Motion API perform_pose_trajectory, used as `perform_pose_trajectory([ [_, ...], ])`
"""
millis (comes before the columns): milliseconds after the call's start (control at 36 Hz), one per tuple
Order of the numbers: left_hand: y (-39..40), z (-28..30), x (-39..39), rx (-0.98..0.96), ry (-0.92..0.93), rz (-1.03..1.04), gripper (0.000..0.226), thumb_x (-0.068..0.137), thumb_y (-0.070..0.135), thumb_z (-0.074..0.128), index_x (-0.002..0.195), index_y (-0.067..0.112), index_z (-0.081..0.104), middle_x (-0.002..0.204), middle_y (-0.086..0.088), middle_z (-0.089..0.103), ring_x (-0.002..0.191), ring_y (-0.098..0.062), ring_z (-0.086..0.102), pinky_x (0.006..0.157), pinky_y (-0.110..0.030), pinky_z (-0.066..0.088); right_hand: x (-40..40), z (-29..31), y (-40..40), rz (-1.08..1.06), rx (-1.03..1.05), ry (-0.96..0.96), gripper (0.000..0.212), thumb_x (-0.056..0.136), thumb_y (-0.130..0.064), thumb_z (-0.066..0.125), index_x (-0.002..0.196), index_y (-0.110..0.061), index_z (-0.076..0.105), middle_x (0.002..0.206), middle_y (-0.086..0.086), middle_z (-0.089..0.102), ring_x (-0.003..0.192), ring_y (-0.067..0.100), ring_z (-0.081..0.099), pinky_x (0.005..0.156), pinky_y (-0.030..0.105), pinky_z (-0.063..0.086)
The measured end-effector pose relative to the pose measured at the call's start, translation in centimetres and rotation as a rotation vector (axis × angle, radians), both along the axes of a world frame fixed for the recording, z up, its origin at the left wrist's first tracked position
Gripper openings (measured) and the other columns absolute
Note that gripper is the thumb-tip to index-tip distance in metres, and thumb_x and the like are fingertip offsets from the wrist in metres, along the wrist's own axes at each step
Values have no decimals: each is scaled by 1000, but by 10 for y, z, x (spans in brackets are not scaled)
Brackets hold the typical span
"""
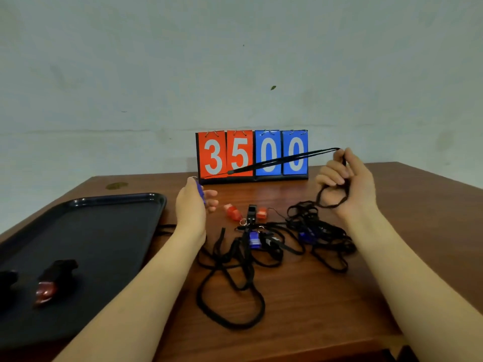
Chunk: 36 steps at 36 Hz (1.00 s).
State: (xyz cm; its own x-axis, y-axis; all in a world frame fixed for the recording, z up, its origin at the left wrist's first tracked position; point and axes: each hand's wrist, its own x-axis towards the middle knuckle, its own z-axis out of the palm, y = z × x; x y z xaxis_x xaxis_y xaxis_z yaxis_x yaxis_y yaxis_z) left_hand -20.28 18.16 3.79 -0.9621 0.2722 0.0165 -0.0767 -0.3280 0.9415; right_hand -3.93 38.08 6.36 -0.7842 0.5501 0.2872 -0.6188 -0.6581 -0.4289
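My left hand grips a blue whistle above the table. Its black lanyard runs taut up and to the right to my right hand, which pinches it and holds a few loops of the cord. Between my forearms lies a tangled pile of black lanyards with several whistles: two orange ones, a black one and blue ones.
A black tray sits at the left with a dark red whistle wrapped in black cord in it. A flip scoreboard reading 35 00 stands at the table's back against the wall. The wooden table's front edge is near me.
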Motion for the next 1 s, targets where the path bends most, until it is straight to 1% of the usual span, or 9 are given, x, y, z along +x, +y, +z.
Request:
perform_pose_trajectory([
  [167, -4, -9, -1, 14, -114, 43, 19, 102, 27, 42, 93, 17, 55, 79, -5, 65, 62, -13, 59, 58, -22, 48, -8, -6, -5, -182, 179, -219, 22, 97, -26, 47, 82, -15, 59, 46, -9, 27, 37, 5, 23, 38, 17, 21],
  [389, -10, -2, 23, 210, -194, -2, 21, 93, 18, 41, 76, 16, 54, 66, -1, 52, 54, -11, 45, 51, -23, 37, -12, -14, -47, -374, 986, -714, 27, 99, -29, 48, 95, -14, 70, 49, -8, 37, 42, 9, 27, 40, 20, 24],
  [472, -13, 1, 29, 172, -87, -10, 32, 95, 29, 45, 68, 14, 53, 60, -1, 51, 53, -11, 46, 54, -24, 39, -11, -16, -56, -518, 1338, -754, 26, 98, -31, 49, 88, -26, 73, 65, -15, 62, 61, 1, 56, 57, 12, 41],
  [583, -11, 4, 35, -125, 180, 20, 39, 95, 22, 47, 58, 11, 48, 57, -3, 47, 55, -13, 43, 60, -27, 40, -12, -23, -62, -494, 1732, -762, 23, 98, -28, 50, 89, -27, 71, 85, -19, 67, 85, -10, 59, 78, 15, 41],
  [694, -9, -4, 41, -344, 531, -47, 30, 94, 17, 47, 66, 16, 59, 73, 1, 62, 74, -12, 58, 73, -32, 47, -12, -23, -65, -466, 1734, -691, 24, 99, -27, 49, 88, -26, 70, 87, -15, 68, 89, -2, 61, 84, 18, 46],
  [750, -12, -3, 45, -355, 624, -123, 28, 96, 15, 45, 91, 28, 69, 95, 11, 67, 95, -11, 62, 84, -33, 52, -11, -21, -67, -475, 1709, -639, 25, 99, -26, 48, 85, -25, 69, 85, -15, 67, 86, 1, 62, 81, 16, 48],
  [806, -11, -2, 47, -330, 620, -255, 34, 98, 13, 41, 114, 30, 66, 112, 4, 67, 104, -24, 60, 78, -30, 53, -10, -20, -69, -489, 1670, -594, 25, 99, -24, 48, 82, -23, 67, 82, -14, 66, 82, 2, 61, 76, 11, 46],
  [889, -9, -4, 49, -341, 538, -437, 28, 101, 21, 43, 109, 33, 66, 77, 4, 69, 64, -21, 59, 48, -16, 40, -10, -19, -70, -517, 1616, -559, 25, 98, -22, 50, 79, -22, 66, 79, -12, 65, 80, 3, 61, 73, 9, 44],
  [1000, -7, -7, 50, -379, 585, -511, 31, 98, 28, 50, 73, 23, 69, 57, 12, 59, 49, -3, 46, 49, -15, 38, -11, -19, -67, -579, 1550, -550, 24, 97, -22, 52, 78, -19, 67, 78, -8, 66, 77, 5, 61, 72, 8, 44],
])
